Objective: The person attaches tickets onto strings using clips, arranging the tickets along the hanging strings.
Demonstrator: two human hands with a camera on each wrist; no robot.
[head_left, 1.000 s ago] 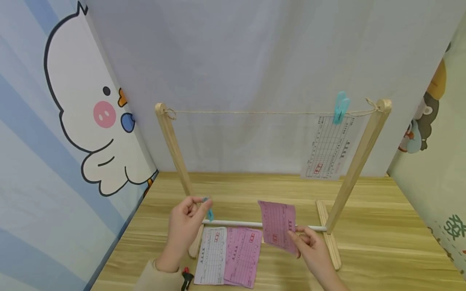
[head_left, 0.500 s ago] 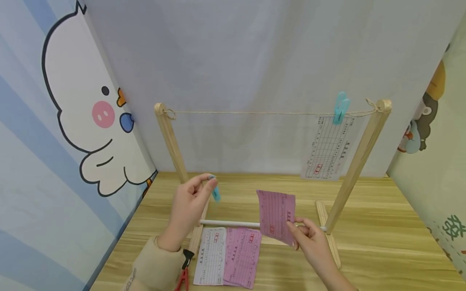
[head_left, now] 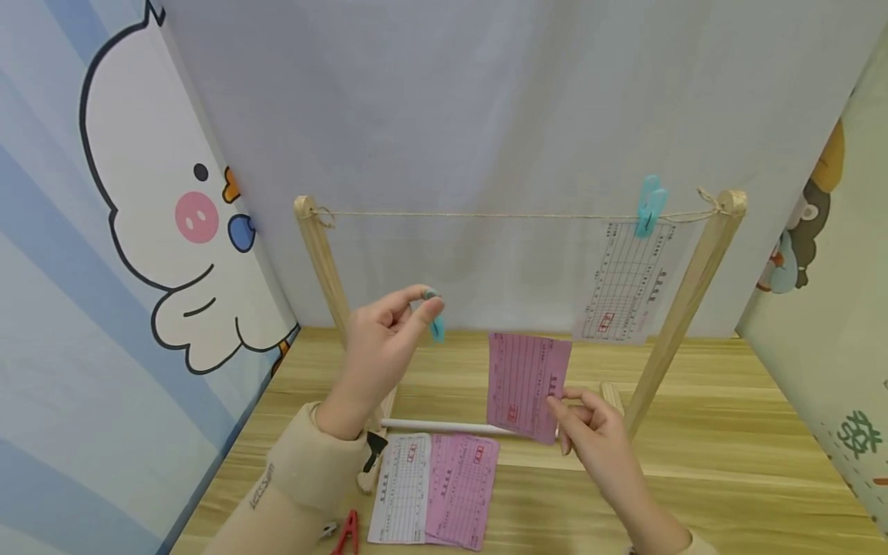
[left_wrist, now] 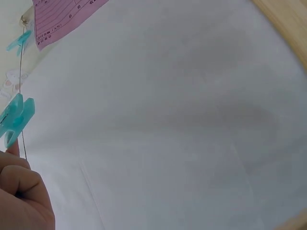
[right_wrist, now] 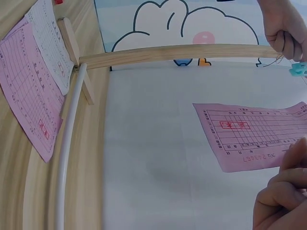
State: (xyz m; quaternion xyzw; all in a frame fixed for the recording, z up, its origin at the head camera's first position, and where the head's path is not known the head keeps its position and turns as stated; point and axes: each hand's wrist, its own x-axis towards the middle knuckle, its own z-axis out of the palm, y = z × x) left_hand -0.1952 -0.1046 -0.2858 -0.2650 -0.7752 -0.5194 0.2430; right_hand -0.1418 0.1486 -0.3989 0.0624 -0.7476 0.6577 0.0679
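My left hand [head_left: 385, 347] pinches a light-blue clothespin [head_left: 437, 328] between thumb and forefinger, raised in front of the wooden frame's left side and below its string. In the left wrist view that clothespin [left_wrist: 17, 117] shows large beside the fingers. My right hand [head_left: 593, 424] grips a pink printed slip [head_left: 527, 385] by its right edge, held up off the table. A second light-blue clothespin [head_left: 650, 206] clamps a white slip [head_left: 627, 285] to the string [head_left: 486, 215] near the right post.
On the table lie a white slip [head_left: 402, 489] and overlapping pink slips [head_left: 465, 493]. Near the left sleeve are a red clip [head_left: 349, 530] and a black-tipped object [head_left: 375, 447]. Wooden posts [head_left: 683, 308] and a white rod [head_left: 437, 425] form the frame.
My left hand has risen and moved right with the clothespin. The right hand has lifted the pink slip higher. The red clip by the left sleeve has come into view.
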